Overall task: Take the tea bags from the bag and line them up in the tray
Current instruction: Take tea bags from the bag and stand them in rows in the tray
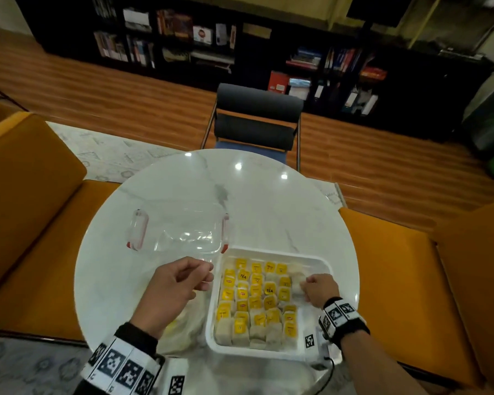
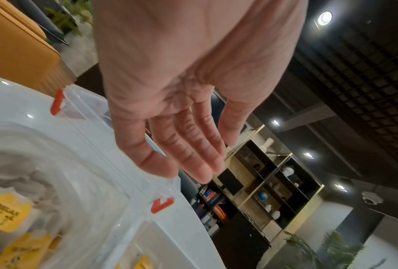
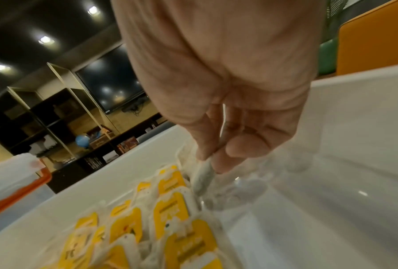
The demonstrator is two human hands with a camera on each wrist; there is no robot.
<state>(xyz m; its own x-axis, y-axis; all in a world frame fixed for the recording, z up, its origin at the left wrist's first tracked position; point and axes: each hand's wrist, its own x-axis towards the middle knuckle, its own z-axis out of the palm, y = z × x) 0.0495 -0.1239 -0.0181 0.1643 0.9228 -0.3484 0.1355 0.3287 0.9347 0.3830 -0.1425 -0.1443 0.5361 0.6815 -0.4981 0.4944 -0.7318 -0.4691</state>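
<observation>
A white tray (image 1: 283, 253) sits near the front of the round table, filled with rows of tea bags (image 1: 254, 297) bearing yellow tags. My right hand (image 1: 307, 285) reaches into the tray's right side and pinches one tea bag (image 1: 297, 283) just right of the rows. In the right wrist view, this tea bag (image 3: 203, 178) hangs from thumb and fingers of the hand (image 3: 216, 160) above the tray floor (image 3: 308, 218). My left hand (image 1: 203, 277) hovers left of the tray, fingers relaxed and holding nothing. Beneath it lies the clear plastic bag (image 1: 186, 329) with tea bags (image 2: 9, 213) inside.
A clear lid with red clips (image 1: 180, 232) lies on the white marble table (image 1: 268, 201) behind my left hand (image 2: 193, 169). A dark chair (image 1: 257, 121) stands beyond the table, and orange seats (image 1: 397, 266) flank it. A fiducial tag (image 1: 310, 340) sits at the tray's near right corner.
</observation>
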